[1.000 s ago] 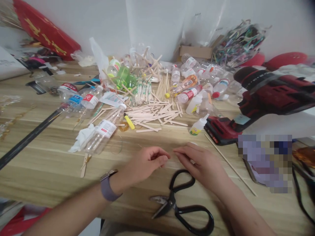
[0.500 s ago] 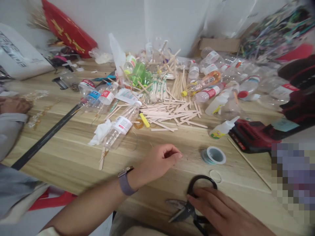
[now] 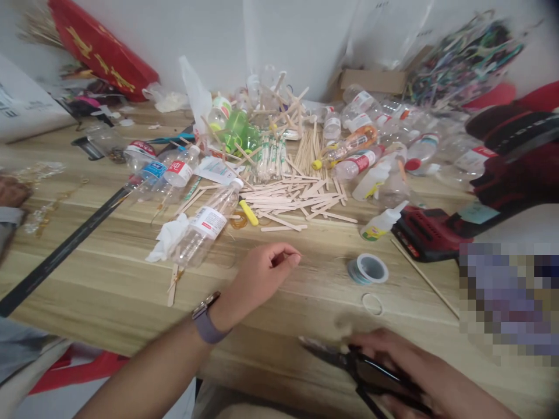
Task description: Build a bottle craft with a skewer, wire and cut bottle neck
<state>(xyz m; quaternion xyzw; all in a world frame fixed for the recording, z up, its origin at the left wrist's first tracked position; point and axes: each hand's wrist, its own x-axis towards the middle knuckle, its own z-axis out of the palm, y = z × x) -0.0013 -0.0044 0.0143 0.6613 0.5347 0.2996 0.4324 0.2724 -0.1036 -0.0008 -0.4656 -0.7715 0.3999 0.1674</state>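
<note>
A pale wall [image 3: 301, 41] stands behind the wooden table [image 3: 317, 299]. The right hand [image 3: 399, 353] grips scissors [image 3: 348, 362]; the left hand [image 3: 259, 276] pinches, on what I can't tell.

Hardly any lettering is sharp enough to read. At the right of the frame, a marking on the power tool's battery [image 3: 421, 233] may be "2.0", but it is blurred. Gold characters run down the red banner [image 3: 102, 49] at upper left, illegible. Left of centre, one bottle's red label [image 3: 176, 167] bears a large white character, and its neighbour's blue label [image 3: 154, 170] has white marks, both unclear. Small print on the large bottle's white label [image 3: 208, 223] and the glue bottle's yellow-green label [image 3: 374, 234] cannot be deciphered.
</note>
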